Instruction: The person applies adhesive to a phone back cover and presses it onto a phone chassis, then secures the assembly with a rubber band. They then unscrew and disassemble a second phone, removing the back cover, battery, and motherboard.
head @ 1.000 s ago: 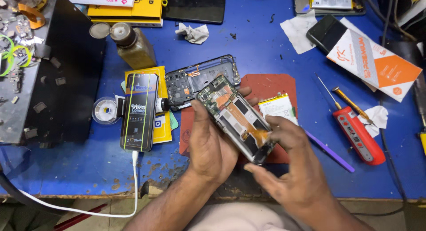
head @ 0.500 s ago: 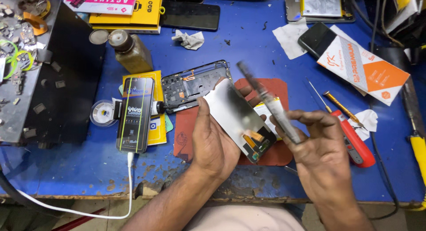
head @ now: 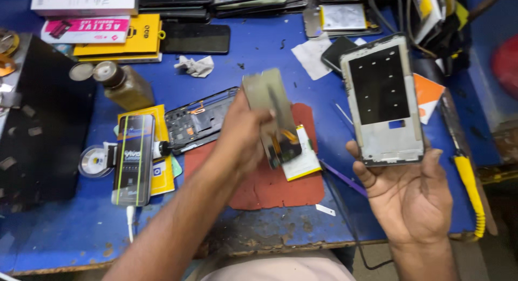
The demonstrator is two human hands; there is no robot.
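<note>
My left hand (head: pixel 243 138) grips a thin phone display panel (head: pixel 271 116) upright over the red work mat (head: pixel 270 186), its flex cable end pointing down. My right hand (head: pixel 413 197) holds a silver phone middle frame (head: pixel 384 100) flat on the fingers, raised above the right side of the blue bench (head: pixel 70 227). The two parts are apart from each other. A white phone battery (head: pixel 305 159) lies on the mat just under the display panel.
A black phone back shell (head: pixel 197 127) lies left of the mat. A phone (head: pixel 134 159) on a charging cable sits on a yellow box. A brown bottle (head: pixel 121 84), boxes and phones line the back. A yellow-handled screwdriver (head: pixel 467 181) lies at the right edge.
The display panel and the middle frame were together in both hands; now they are separated. My right hand has carried the frame to the right and up, my left keeps the display.
</note>
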